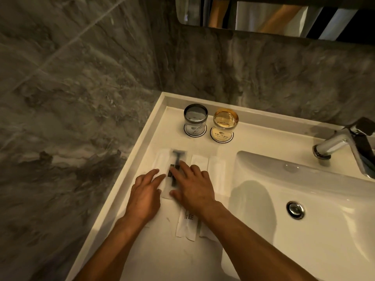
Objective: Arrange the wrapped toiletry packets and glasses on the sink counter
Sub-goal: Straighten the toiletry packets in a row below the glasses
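Note:
Two glasses stand at the back of the white counter (142, 151), each on a round paper coaster: a grey glass (195, 118) and an amber glass (225, 121) to its right. Several white wrapped packets lie side by side in front of them. My left hand (145, 194) lies flat on the leftmost white packet (160, 161). My right hand (192, 185) presses flat on a clear packet with a dark razor (178, 157) inside. More white packets (217, 169) lie to the right. A toothbrush packet (187, 226) shows under my right wrist.
The sink basin (304, 179) with its metal drain (295, 209) lies to the right. A chrome faucet (343, 147) stands at the far right. Grey marble walls close the left and back. A mirror (263, 15) hangs above.

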